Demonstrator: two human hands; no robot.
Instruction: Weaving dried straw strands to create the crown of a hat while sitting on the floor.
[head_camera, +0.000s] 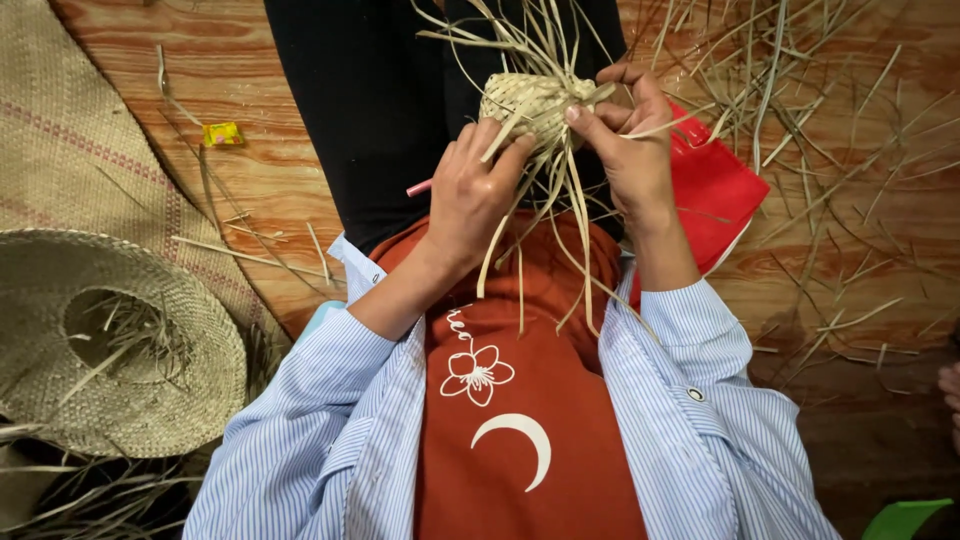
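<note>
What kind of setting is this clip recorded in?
Likely a home or small workshop for straw weaving, worked seated on the floor. Both hands, left hand and right hand, hold a small woven straw piece; a finished straw hat lies nearby, and loose straw strips litter the wood-patterned floor.

The floor (270, 170) is wood-patterned, warm reddish brown with a slight sheen under soft, even light. At nine o'clock a woven mat (70, 140) with faint reddish stripes lies flat, and at eight o'clock a finished straw hat (110, 340) rests crown-down on it, loose strips inside. Dry straw strips (830, 150) are scattered thickly from one to three o'clock, with a few more near ten o'clock beside a small yellow wrapper (222, 133). A red cloth (715, 190) lies at two o'clock. A green object (905, 518) shows at five o'clock, cut off by the edge.
</note>
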